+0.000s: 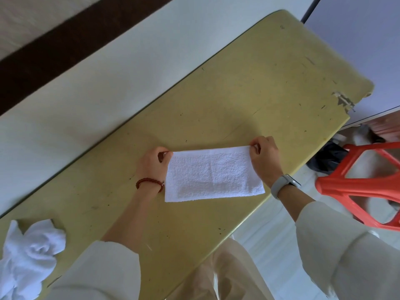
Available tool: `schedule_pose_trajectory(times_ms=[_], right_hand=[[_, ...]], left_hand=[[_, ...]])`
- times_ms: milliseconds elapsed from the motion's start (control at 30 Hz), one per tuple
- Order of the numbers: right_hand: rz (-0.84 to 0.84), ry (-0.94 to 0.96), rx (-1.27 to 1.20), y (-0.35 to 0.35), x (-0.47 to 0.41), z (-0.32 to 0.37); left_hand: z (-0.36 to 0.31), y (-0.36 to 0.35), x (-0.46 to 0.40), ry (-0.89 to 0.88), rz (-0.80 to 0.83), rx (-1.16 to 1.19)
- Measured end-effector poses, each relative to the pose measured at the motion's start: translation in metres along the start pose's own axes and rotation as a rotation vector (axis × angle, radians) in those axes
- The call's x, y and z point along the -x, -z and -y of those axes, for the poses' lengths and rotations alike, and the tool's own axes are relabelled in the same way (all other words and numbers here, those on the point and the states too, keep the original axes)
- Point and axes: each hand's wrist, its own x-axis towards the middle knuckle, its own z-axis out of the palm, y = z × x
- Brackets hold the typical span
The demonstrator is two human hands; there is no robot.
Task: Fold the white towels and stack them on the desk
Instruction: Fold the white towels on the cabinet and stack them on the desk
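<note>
A white towel [213, 175] lies folded into a flat rectangle in the middle of the yellow desk [259, 87]. My left hand [154, 164] pinches its far left corner. Its far right corner is pinched by my right hand [265, 158]. Both far corners sit at or just above the desk top. A heap of crumpled white towels [28, 254] rests at the desk's near left end, apart from both hands.
The desk runs diagonally along a white wall [86, 83]. An orange plastic stool [365, 187] stands on the floor to the right of the desk, near my right arm. A dark bag [326, 156] lies on the floor behind it.
</note>
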Motion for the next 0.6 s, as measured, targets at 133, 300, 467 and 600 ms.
schedule_pose_trajectory(times_ms=[133, 300, 467, 600], right_hand=[[0.008, 0.01, 0.056, 0.0, 0.004, -0.004], [-0.151, 0.307, 0.333, 0.0, 0.019, 0.009], [0.101, 0.556, 0.553, -0.033, 0.053, 0.027], [0.15, 0.367, 0.635, -0.047, 0.057, 0.019]], left_hand=[[0.002, -0.001, -0.002, 0.027, -0.015, 0.029], [-0.003, -0.003, 0.01, -0.234, -0.182, -0.155], [-0.005, -0.03, 0.053, -0.554, -0.109, -0.396], [0.002, -0.052, 0.062, -0.506, -0.001, -0.504]])
